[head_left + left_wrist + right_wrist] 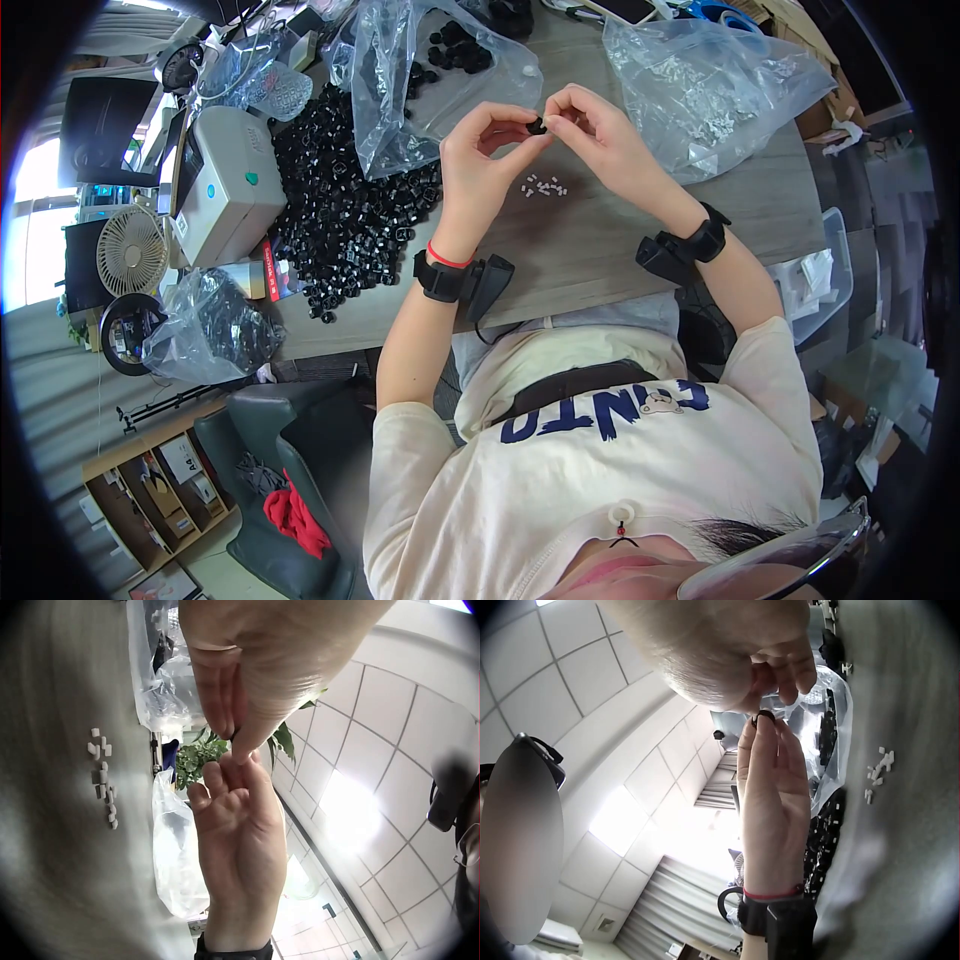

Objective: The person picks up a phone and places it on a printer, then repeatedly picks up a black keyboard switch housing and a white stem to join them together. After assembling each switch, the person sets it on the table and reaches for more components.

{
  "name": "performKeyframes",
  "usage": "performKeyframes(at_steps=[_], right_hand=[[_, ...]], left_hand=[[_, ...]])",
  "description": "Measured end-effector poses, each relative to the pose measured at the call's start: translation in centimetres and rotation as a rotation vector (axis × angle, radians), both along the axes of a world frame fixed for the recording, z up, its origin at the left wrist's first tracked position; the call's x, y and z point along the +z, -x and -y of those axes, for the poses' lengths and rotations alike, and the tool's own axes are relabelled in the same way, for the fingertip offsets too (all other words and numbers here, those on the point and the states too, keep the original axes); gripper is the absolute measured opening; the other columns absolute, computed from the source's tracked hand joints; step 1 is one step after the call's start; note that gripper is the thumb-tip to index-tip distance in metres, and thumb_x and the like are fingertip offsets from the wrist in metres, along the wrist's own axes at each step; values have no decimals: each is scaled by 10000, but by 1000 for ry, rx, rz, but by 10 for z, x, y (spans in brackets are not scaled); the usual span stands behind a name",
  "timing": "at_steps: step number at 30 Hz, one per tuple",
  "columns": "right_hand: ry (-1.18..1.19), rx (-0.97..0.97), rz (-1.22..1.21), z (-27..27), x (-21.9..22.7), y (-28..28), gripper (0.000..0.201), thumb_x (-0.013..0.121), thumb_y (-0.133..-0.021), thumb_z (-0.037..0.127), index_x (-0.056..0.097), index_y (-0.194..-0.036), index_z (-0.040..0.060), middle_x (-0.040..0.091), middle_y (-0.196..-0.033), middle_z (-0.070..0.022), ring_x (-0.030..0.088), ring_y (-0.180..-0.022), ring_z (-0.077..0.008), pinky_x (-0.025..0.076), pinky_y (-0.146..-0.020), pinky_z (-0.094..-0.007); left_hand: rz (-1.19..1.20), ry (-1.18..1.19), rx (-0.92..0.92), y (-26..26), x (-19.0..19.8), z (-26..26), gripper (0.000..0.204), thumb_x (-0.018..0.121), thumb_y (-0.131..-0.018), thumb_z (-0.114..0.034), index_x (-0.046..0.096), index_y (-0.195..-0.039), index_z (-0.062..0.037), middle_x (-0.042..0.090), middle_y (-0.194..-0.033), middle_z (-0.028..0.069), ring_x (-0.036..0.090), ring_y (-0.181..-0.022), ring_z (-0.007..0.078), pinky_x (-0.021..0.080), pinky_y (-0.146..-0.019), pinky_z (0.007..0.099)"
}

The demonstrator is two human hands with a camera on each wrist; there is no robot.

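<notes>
Both hands are raised above the wooden table (pixel 600 250) and meet at the fingertips. My left hand (pixel 520 135), which has a red band at the wrist, pinches a small black ring part (pixel 537 126) between thumb and forefinger. My right hand (pixel 556 116) pinches the same part from the other side with curled fingers. The right wrist view shows the black ring (pixel 763 718) at the left hand's fingertips (pixel 759 731), under the right hand (pixel 780 679). Several tiny white pieces (pixel 545 186) lie on the table below the hands, and the white pieces (pixel 103 774) also show in the left wrist view.
A big pile of black parts (pixel 350 210) covers the table's left. A clear bag of black parts (pixel 430 80) and a clear bag of pale parts (pixel 700 90) lie behind. A label printer (pixel 225 185), a small fan (pixel 130 250) and another bag (pixel 210 330) stand at the left.
</notes>
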State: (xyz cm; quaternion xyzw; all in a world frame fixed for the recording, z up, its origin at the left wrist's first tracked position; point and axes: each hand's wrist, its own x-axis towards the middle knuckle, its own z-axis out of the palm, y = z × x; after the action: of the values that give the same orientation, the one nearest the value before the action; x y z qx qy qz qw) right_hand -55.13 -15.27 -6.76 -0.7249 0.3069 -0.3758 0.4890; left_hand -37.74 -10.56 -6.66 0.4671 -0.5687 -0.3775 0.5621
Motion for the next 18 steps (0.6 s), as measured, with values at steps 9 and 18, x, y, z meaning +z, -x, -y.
performKeyframes(at_steps=[9, 18], right_hand=[[-209, 14, 55, 4, 2, 2, 96, 575, -960, 148, 557, -970, 54, 529, -861, 30, 496, -772, -34, 413, -690, -193], [-436, 100, 42, 11, 5, 5, 120, 604, -930, 171, 579, -966, 60, 571, -827, 30, 513, -686, -54, 419, -607, -212]], left_hand=[[-58, -6, -53, -2, -3, 0, 235, 749, -783, 8, 659, -1000, 14, 681, -984, 74, 653, -888, 126, 543, -830, 258], [-258, -102, -78, 0, 3, 1, 191, 679, -864, -7, 647, -1051, 21, 682, -1001, 80, 656, -906, 128, 537, -830, 253]])
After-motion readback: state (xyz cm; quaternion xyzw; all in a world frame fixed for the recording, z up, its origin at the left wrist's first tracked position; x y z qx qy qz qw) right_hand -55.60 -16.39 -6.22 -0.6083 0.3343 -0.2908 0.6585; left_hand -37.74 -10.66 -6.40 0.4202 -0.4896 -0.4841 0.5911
